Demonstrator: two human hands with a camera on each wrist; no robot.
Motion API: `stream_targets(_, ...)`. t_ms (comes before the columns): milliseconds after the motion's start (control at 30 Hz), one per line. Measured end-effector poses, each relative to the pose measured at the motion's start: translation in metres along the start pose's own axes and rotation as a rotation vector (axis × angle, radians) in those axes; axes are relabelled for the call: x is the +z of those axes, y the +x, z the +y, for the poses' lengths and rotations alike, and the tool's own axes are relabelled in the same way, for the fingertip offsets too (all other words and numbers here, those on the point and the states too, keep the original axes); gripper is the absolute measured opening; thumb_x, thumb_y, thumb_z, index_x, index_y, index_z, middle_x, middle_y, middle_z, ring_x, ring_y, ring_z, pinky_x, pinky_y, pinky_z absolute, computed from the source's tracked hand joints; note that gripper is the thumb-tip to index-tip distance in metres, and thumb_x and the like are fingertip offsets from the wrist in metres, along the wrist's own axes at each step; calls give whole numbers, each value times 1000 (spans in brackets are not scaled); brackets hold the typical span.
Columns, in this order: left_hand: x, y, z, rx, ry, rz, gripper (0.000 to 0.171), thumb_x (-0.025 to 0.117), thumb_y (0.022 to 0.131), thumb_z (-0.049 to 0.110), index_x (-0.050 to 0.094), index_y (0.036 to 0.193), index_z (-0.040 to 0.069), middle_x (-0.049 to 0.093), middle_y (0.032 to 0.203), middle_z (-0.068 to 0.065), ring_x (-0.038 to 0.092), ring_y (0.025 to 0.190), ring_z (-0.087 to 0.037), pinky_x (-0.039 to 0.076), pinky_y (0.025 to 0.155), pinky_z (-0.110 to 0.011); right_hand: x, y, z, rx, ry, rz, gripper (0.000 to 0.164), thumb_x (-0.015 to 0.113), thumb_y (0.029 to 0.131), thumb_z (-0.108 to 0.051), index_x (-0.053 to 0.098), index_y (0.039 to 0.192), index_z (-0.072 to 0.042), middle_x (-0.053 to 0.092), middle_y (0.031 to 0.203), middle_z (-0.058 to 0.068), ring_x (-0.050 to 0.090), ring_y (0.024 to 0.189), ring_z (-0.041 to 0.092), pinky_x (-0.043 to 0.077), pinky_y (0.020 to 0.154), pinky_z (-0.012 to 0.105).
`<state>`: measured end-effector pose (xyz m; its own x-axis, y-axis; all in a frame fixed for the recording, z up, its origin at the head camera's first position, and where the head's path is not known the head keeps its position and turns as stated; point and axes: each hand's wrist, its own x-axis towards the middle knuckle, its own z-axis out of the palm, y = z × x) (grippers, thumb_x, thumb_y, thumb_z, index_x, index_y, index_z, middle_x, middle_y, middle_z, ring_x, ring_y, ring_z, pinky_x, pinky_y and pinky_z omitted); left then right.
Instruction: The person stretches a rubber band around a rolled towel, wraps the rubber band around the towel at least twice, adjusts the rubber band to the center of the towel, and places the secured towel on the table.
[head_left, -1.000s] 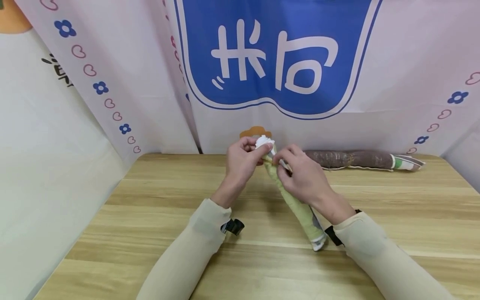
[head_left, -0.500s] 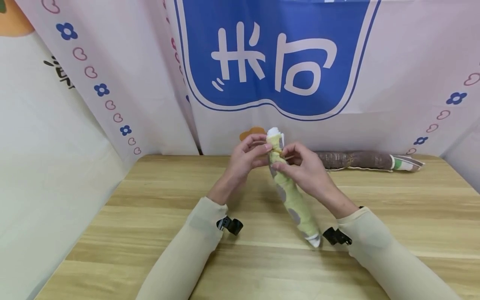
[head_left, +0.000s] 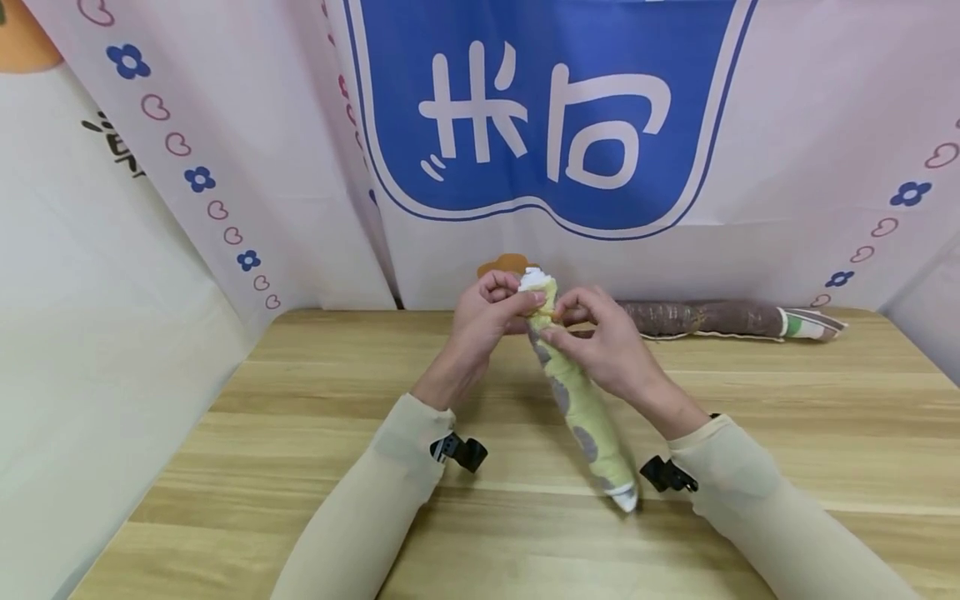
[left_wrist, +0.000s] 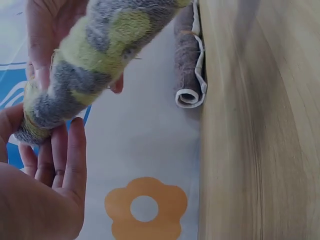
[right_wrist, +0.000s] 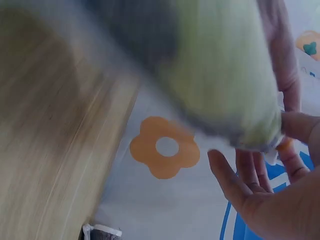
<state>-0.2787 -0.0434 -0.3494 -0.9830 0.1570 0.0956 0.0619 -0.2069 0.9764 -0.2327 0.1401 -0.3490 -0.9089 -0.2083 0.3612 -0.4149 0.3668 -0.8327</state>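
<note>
A rolled-up yellow-green towel (head_left: 581, 404) with grey spots slants up from the table in the head view, its white upper end (head_left: 536, 278) raised. My left hand (head_left: 483, 323) pinches it near that end, thumb on the front. My right hand (head_left: 613, 343) holds the roll just below, fingertips at a thin orange band (head_left: 542, 313) around it. In the left wrist view the roll (left_wrist: 80, 82) lies between both hands. The right wrist view shows it blurred and close, with my right hand's fingers (right_wrist: 235, 187) beside its end.
A brown rolled towel (head_left: 720, 320) with a white edge lies along the back of the wooden table (head_left: 337, 375), a band around its middle. Behind it hangs a printed white and blue cloth (head_left: 450, 200). Wrist cameras (head_left: 468, 454) sit on both sleeves.
The towel roll has turned, so its grey spots now face the head camera. My right fingers have shifted along the band. Over the last half second the upper end has dipped slightly leftward.
</note>
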Motion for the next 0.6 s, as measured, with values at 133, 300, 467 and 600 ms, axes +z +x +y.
stream_targets(133, 0, -1, 0, -3, 13, 19, 23, 82, 91, 8, 60, 96, 10, 62, 84, -1, 66, 75, -13, 62, 67, -29, 4, 0, 1, -135, -69, 17, 17, 73, 94, 11, 64, 100, -1, 54, 112, 17, 64, 108, 34, 61, 91, 46)
stream_targets(300, 1, -2, -1, 30, 63, 31, 24, 82, 92, 9, 58, 96, 10, 63, 85, -2, 69, 79, -16, 63, 67, -32, 7, 0, 2, -254, -171, 40, 22, 70, 93, 16, 68, 90, -6, 58, 114, 16, 60, 107, 33, 58, 89, 48)
stream_targets(467, 3, -5, -1, 83, 98, 44, 26, 84, 91, 11, 58, 97, 9, 64, 85, -3, 69, 79, -17, 63, 65, -31, 7, -1, 3, -302, -231, 68, 26, 68, 91, 19, 69, 88, -7, 59, 115, 18, 62, 104, 35, 55, 86, 49)
stream_targets(600, 4, -5, -2, 118, 101, 66, 27, 85, 91, 9, 59, 97, 8, 66, 86, -4, 68, 77, -16, 63, 64, -31, 7, -1, 1, -252, -262, 73, 19, 68, 94, 16, 70, 95, -3, 60, 110, 15, 66, 99, 32, 58, 87, 47)
